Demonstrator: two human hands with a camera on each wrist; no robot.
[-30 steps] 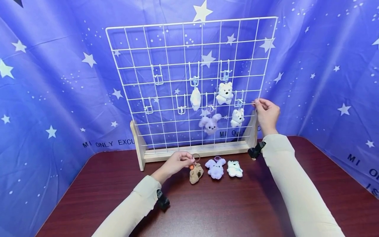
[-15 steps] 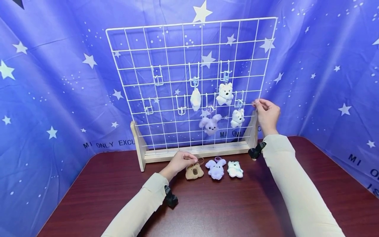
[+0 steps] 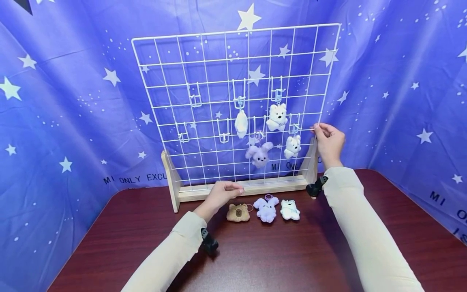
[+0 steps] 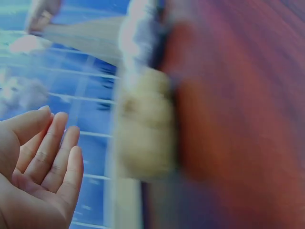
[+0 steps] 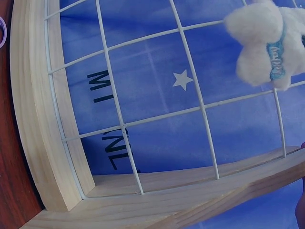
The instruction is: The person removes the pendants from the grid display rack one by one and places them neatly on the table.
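Note:
My left hand [image 3: 222, 194] hovers just behind and above a brown bear-like plush keychain [image 3: 238, 213] that lies on the table. In the left wrist view its fingers [image 4: 57, 162] are loosely bent with nothing between them, and the brown plush is blurred. To the right of that plush lie a lavender bunny plush keychain [image 3: 266, 209] and a white bear plush keychain [image 3: 290, 210]. My right hand [image 3: 330, 144] pinches the right edge of the white wire grid panel [image 3: 249, 65]. Only a sliver of that hand shows in the right wrist view.
White hooks on the panel bear a lavender bunny [image 3: 260, 155] and several white plushes, including a bear [image 3: 277, 117]. Bare hooks [image 3: 196, 100] sit on the left side. A wooden base [image 3: 242, 190] holds the panel upright on the dark red table [image 3: 277, 255]. Starry blue cloth [image 3: 84, 81] hangs behind.
The left hand set the brown plush down flat, face up, beside the lavender bunny, let go of its ring and rose slightly. The right hand stayed at the panel's edge.

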